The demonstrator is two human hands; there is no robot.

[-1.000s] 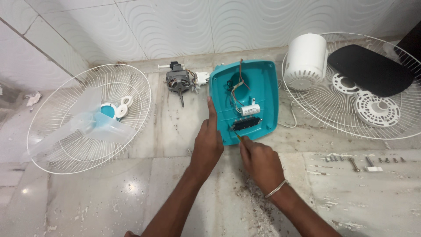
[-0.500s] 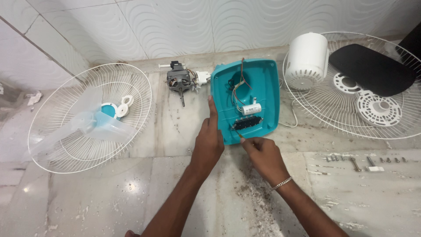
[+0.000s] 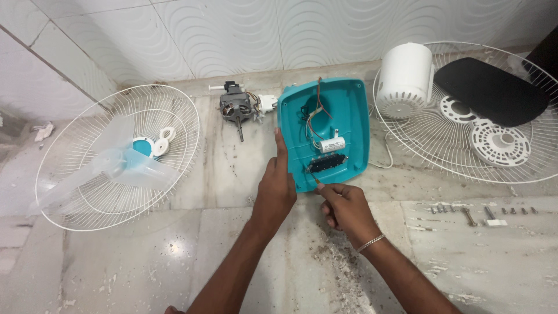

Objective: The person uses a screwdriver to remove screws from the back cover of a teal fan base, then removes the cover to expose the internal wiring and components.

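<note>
Head view: left hand [image 3: 278, 189] flat on teal housing [image 3: 343, 110] edge; right hand [image 3: 347, 209] pinching a thin tool [image 3: 314, 179].

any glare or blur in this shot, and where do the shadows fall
Head view: even, soft light; a small bright glare spot on the marble floor below the left fan guard. Focus is sharp on the teal housing and both hands, left hand, right hand. Shadows are faint, close under the arms. Slight wide-angle bending at the edges.

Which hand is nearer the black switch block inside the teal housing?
Right. The right hand sits just below the switch block; the left hand rests on the teal housing left edge, farther off.
</note>
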